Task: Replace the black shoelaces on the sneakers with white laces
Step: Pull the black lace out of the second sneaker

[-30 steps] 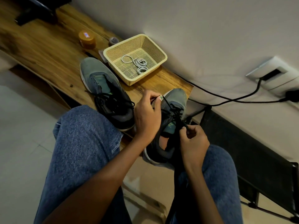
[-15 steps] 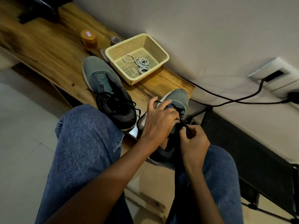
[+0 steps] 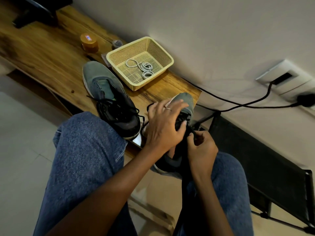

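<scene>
The person wears blue denim jeans (image 3: pixel 85 159) with a mottled, faded wash, the fabric covering both legs, with a stitched seam visible along the inner side of the left leg. Both forearms are bare, with no sleeve in sight. The left hand (image 3: pixel 163 128) carries a thin, plain silver-coloured metal ring (image 3: pixel 167 108) on one finger. The right hand (image 3: pixel 202 149) shows no ring or other jewellery, and neither wrist bears a watch or band.
</scene>
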`<state>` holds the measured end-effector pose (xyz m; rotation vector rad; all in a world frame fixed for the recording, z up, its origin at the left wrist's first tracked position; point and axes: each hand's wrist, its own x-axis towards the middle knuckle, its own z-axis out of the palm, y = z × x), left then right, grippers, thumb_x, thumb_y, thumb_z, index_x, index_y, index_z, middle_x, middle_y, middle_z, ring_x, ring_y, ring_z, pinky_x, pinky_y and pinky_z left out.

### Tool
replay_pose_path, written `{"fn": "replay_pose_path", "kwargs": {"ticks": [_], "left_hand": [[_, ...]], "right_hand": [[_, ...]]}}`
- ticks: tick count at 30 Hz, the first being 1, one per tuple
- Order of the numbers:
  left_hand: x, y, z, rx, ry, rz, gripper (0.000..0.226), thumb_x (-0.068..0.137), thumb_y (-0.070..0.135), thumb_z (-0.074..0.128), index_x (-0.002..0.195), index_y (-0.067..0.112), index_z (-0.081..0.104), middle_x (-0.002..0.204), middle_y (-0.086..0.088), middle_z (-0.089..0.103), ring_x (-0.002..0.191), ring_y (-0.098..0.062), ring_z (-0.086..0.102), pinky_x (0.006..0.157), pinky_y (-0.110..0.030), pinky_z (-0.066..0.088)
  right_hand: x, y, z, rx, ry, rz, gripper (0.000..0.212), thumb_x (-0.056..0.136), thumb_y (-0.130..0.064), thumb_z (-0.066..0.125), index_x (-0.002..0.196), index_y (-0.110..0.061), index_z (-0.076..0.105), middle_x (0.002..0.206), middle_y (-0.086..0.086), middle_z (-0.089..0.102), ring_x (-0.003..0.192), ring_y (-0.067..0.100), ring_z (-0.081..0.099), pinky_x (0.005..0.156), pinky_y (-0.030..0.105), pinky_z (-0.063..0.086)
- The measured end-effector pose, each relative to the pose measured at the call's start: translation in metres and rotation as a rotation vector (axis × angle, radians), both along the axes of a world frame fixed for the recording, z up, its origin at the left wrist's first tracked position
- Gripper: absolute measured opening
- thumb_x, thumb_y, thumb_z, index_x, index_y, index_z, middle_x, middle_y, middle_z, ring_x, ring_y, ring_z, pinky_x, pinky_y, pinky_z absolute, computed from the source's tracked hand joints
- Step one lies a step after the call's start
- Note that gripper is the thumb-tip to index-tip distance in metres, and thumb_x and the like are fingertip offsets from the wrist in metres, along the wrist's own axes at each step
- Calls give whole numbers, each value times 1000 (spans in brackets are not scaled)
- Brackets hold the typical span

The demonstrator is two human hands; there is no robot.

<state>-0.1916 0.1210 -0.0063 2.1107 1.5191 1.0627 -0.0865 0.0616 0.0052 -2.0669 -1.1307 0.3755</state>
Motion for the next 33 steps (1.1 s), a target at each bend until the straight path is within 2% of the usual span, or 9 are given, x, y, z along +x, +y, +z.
{"fn": "replay_pose_path", "kwargs": {"ticks": [6, 10, 13, 15, 17, 21, 25, 30, 33], "left_hand": [[1, 2, -10, 64, 177, -98, 14, 68, 29, 83, 79, 26, 75, 93, 9, 73, 114, -21, 59, 102, -43, 17], [3, 0, -9, 129, 105, -44, 8, 81, 30, 69, 79, 23, 72, 81, 9, 72, 104, -17, 63, 103, -43, 19], [2, -2, -4, 87, -125, 85, 9, 90, 25, 59, 88, 20, 67, 84, 11, 68, 90, -11, 63, 103, -39, 31], [-3, 3, 4, 17, -476, 259, 7, 94, 18, 58, 93, 12, 62, 87, 8, 66, 81, -8, 63, 86, -35, 50], [-9, 10, 12, -21, -728, 440, 8, 94, 12, 56, 95, 5, 58, 88, 0, 66, 78, -6, 61, 71, -23, 52], [-5, 5, 11, -143, -489, 307, 17, 92, 19, 54, 108, 13, 57, 102, 4, 64, 92, -14, 59, 77, -37, 50], [-4, 0, 7, -337, -283, 188, 57, 89, 25, 58, 141, 20, 36, 136, 1, 51, 122, -19, 47, 96, -38, 43], [-4, -2, 9, -465, -26, -92, 70, 87, 35, 51, 151, 21, 24, 157, 2, 25, 145, -18, 15, 118, -41, 17], [-6, -2, 3, -538, 123, -214, 70, 95, 35, 47, 154, 21, 12, 162, 5, 8, 148, -13, 0, 119, -35, -1]], "right_hand": [[-1, -1, -1, -10, 0, 12, 6, 89, -17, 62, 88, -11, 64, 77, 2, 63, 70, 15, 59, 65, 33, 50], [-2, -2, -1, 2, -13, 15, 6, 89, -16, 61, 87, -11, 64, 77, 3, 62, 70, 17, 58, 65, 36, 50], [-3, -2, -1, 2, -8, 9, 6, 89, -15, 61, 87, -10, 63, 78, 3, 62, 71, 17, 58, 65, 35, 49], [0, -3, -2, -14, 19, -25, 6, 89, -15, 61, 89, -9, 64, 79, 4, 63, 73, 18, 60, 66, 34, 49], [4, -5, -3, -19, 39, -58, 8, 89, -14, 61, 91, -8, 65, 80, 4, 64, 74, 18, 61, 68, 34, 50], [4, -5, -2, -18, 43, -43, 8, 89, -15, 62, 92, -9, 65, 80, 3, 64, 74, 16, 61, 70, 37, 53], [-4, -3, -2, -3, -11, 18, 10, 89, -17, 60, 96, -11, 65, 88, 3, 65, 78, 15, 60, 71, 36, 52], [-5, 2, 5, -40, -111, 107, 28, 89, -11, 59, 116, -16, 59, 107, -1, 57, 89, 7, 53, 73, 23, 39], [-2, 14, 4, -96, -240, 254, 33, 86, -5, 62, 118, -13, 63, 114, 7, 53, 105, 19, 50, 82, 20, 34]]}}
